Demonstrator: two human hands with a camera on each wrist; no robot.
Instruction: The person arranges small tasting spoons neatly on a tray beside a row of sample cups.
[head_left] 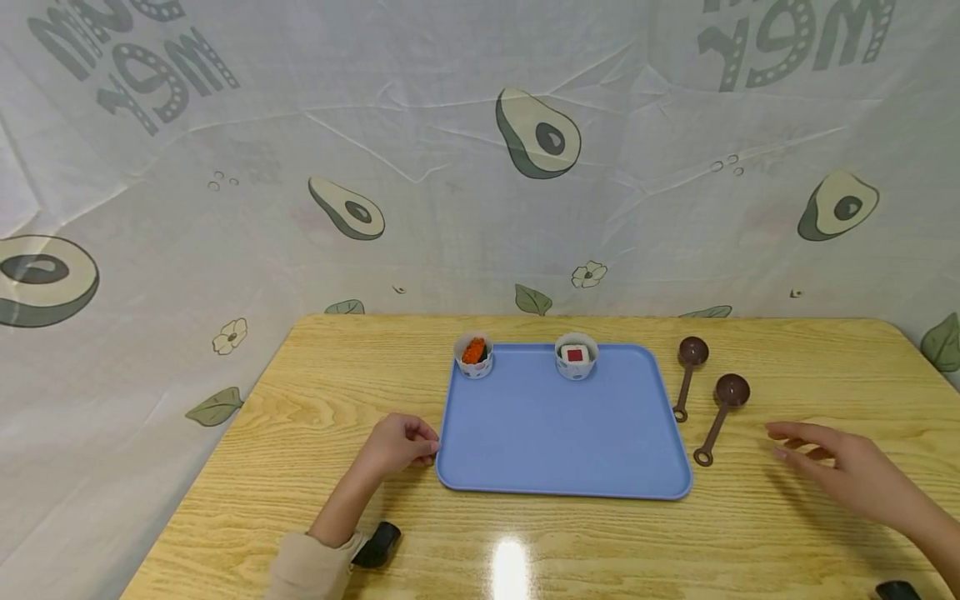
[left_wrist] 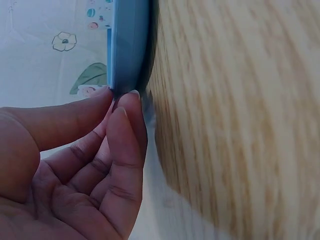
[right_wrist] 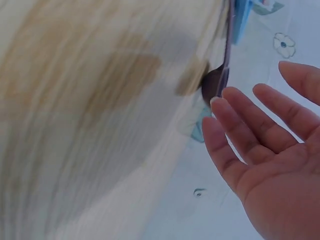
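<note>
A blue rectangular tray [head_left: 566, 433] lies on the wooden table. At its left edge, near the front corner, my left hand [head_left: 403, 442] pinches the rim. The left wrist view shows the thumb [left_wrist: 75, 117] at the top of the rim and curled fingers [left_wrist: 125, 145] on the underside. My right hand [head_left: 847, 467] hovers over the table to the right, its fingers apart and loosely bent, holding nothing. Nearest to it lies a larger brown measuring spoon [head_left: 732, 390], with a smaller brown measuring spoon [head_left: 693, 351] behind it.
Along the tray's back edge stand a small patterned cup [head_left: 476, 367] with an orange-topped sushi piece, at the left corner, and another cup [head_left: 577, 369] with a white, red-centred piece. Behind the wooden table [head_left: 337, 358] hangs an avocado-print cloth [head_left: 442, 233].
</note>
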